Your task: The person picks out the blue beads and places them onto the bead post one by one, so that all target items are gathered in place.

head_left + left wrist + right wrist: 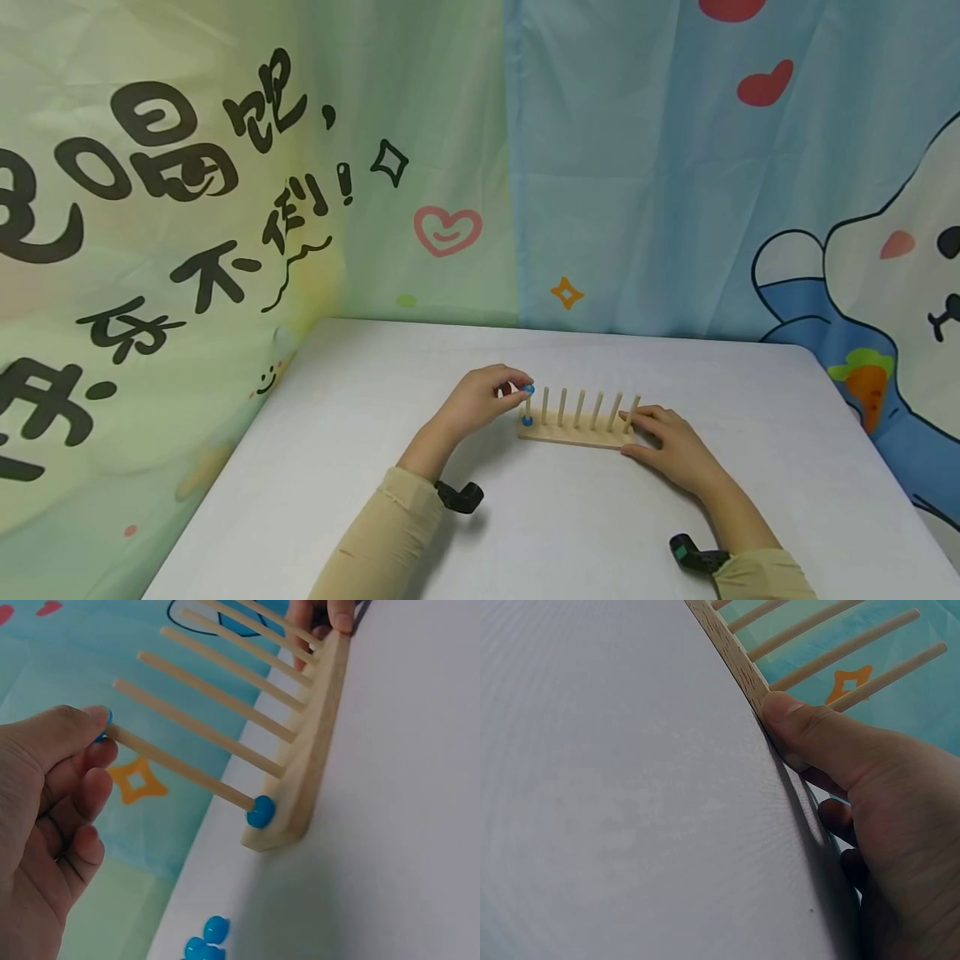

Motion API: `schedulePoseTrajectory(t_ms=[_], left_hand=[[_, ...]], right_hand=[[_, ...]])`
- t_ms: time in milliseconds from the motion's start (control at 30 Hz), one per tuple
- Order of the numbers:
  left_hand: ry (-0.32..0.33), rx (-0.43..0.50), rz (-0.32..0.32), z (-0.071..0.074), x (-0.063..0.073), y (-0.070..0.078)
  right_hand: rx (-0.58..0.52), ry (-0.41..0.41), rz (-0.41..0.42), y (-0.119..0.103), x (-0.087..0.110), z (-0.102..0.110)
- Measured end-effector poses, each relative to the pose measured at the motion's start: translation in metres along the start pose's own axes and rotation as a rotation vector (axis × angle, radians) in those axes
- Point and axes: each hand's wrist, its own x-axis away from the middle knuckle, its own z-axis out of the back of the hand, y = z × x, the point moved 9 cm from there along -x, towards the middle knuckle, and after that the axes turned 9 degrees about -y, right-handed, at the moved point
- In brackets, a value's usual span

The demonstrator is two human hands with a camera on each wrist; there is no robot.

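A wooden peg board (pixel 573 435) with a row of upright pegs lies on the white table. My left hand (pixel 485 398) pinches a blue bead (pixel 529 389) between thumb and index finger, right at the top of the leftmost peg (pixel 184 766). Low on that same peg, against the base, sits another blue bead (pixel 261 812). The other pegs bear no beads. At the board's right end, my right hand (pixel 671 446) grips the base, its thumb (pixel 784 712) on the near edge and fingers round the far side.
Several loose blue beads (pixel 216 930) lie on the table past the board's left end, hidden from the head view. A printed curtain (pixel 600 167) hangs behind the white table (pixel 360 358). Each wrist carries a black camera, such as the left one (pixel 461 497).
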Motion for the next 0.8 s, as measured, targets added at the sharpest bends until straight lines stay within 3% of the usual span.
schedulePoseTrajectory(t_ms=[267,500,800], left_hand=[[-0.005,0.036,0.059,-0.013,0.001,-0.015],[-0.006,0.09,0.042,-0.026,0.002,-0.024],[-0.035,0.127,0.149,-0.045,0.006,-0.041]], right_hand=[[-0.002,-0.002,0.0,-0.002,0.001,0.001],[-0.003,0.0,0.007,-0.002,0.0,0.002],[-0.006,-0.004,0.002,-0.001,0.0,0.001]])
